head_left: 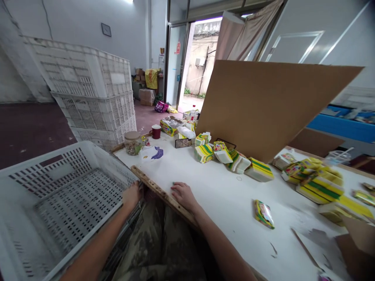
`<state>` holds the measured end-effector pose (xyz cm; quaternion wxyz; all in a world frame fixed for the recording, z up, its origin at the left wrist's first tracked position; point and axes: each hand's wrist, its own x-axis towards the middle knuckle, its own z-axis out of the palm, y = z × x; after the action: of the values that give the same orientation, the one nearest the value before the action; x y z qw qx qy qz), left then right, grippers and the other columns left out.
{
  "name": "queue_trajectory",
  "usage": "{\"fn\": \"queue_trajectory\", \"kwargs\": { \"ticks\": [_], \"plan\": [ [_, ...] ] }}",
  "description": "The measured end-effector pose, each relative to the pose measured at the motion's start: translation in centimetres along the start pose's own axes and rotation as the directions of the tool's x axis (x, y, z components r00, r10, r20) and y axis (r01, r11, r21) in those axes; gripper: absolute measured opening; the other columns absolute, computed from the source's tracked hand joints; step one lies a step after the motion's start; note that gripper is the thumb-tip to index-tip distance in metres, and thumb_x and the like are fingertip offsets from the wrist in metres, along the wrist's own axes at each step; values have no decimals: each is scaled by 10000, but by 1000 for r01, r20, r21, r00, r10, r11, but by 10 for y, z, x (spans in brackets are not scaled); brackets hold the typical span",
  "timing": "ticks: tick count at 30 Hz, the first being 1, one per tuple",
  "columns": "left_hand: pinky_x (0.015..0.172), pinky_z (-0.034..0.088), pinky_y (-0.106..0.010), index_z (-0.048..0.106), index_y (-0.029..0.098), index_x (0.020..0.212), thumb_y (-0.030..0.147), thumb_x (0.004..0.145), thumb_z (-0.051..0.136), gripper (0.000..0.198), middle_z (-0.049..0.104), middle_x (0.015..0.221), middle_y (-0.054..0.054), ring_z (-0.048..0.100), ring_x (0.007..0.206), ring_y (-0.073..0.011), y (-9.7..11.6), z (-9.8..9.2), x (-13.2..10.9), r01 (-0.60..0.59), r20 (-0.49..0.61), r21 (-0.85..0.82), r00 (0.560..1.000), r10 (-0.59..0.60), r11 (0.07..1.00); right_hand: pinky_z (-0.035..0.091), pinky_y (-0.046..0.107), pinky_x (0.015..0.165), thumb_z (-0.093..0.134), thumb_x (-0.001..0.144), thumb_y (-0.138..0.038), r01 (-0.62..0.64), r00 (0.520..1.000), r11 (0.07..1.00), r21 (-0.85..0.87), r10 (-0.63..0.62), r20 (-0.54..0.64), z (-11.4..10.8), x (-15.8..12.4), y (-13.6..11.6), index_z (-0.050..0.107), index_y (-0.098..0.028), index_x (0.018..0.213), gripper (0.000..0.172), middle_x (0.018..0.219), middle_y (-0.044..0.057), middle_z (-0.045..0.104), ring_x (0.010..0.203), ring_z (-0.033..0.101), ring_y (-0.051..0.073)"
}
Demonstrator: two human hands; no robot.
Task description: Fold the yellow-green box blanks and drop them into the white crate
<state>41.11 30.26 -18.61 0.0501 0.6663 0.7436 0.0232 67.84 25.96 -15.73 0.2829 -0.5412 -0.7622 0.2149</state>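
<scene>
Daylight glares through the open doorway point(197, 74), washed out near the ground; a ceiling lamp point(127, 1) glows white. Soft shadows mark the white table point(216, 195) — rightmost yellow boxes point(319, 187) blur, edges stretching wide.

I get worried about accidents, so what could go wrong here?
The lidded jar stands near the edge of the table, so a bump might knock it off. The cardboard sheet behind the yellow boxes could topple onto them. The left hand is beside the crate, so fingers might get pinched.
</scene>
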Motion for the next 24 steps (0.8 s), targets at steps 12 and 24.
{"fn": "queue_trajectory", "kwargs": {
  "ticks": [12, 24],
  "plan": [
    [741, 484, -348, 481, 111, 1206, 303, 931, 423, 340, 636, 1075, -143, 641, 911, -259, -3, 5, -9, -79, -85, 72, 993, 84, 994, 448, 269, 698, 428, 957, -281, -94, 977, 994, 47, 102, -185, -2, 0, 6, 597, -187, 617, 391, 673, 17, 607, 665, 586, 141],
    [761, 455, -368, 503, 110, 1200, 260, 949, 309, 351, 626, 1048, -128, 643, 895, -278, -7, 17, -4, -116, -100, 40, 988, 119, 992, 526, 280, 708, 466, 889, -188, -83, 987, 993, -79, 71, -141, -14, 26, 20, 593, -210, 936, 137, 983, 63, 617, 718, 627, 147]
  ]
}}
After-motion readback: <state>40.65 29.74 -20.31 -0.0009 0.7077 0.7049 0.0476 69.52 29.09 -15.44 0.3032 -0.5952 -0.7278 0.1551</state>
